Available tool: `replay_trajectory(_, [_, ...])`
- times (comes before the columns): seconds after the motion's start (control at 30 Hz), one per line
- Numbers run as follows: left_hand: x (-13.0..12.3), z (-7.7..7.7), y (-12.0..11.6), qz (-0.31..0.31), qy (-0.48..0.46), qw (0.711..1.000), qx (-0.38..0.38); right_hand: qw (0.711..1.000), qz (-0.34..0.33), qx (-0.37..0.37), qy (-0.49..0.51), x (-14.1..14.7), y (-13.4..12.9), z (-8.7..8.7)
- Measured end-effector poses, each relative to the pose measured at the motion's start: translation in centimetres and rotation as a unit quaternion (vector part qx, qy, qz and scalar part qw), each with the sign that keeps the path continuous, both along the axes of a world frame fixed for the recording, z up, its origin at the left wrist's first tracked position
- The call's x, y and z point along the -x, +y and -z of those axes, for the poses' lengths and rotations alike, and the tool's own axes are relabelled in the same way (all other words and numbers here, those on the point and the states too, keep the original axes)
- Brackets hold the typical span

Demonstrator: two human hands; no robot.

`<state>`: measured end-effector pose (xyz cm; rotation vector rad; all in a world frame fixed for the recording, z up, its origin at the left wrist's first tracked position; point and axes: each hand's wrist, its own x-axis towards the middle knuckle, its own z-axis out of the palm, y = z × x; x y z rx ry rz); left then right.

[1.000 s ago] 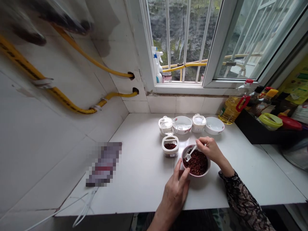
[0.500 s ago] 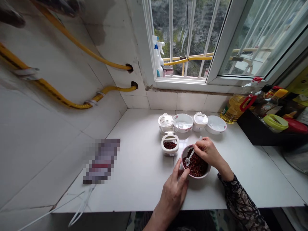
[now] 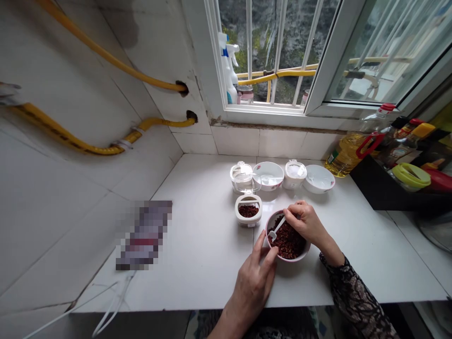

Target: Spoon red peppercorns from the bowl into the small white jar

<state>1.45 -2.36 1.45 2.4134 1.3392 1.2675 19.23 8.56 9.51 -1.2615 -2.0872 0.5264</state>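
On the white table (image 3: 197, 278), a bowl (image 3: 290, 258) of red peppercorns (image 3: 287, 242) stands just beside a jar (image 3: 248, 219). The right hand (image 3: 305, 221) pinches a white spoon (image 3: 276, 230) in the peppercorns; the open left hand (image 3: 252, 287) touches the bowl's rim.

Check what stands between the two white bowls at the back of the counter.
In the head view, a white lidded canister stands between the left white bowl and the right white bowl.
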Motion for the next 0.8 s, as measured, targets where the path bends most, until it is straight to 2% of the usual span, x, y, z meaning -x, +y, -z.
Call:
replay_trajectory(0.27, [-0.05, 0.04, 0.04, -0.002, -0.002, 1.000, 0.002, 0.997, 0.034, 0.030, 0.056, -0.39, 0.25, -0.01])
replay_trajectory(0.47, [-0.02, 0.21, -0.02, -0.002, -0.003, 1.000, 0.010, 0.998, 0.053, -0.031, 0.030, -0.48, 0.21, -0.07])
replay_trajectory(0.8, [-0.07, 0.35, 0.04, -0.002, -0.007, 1.000, 0.004, 0.997, 0.063, -0.050, 0.003, -0.61, 0.32, 0.03])
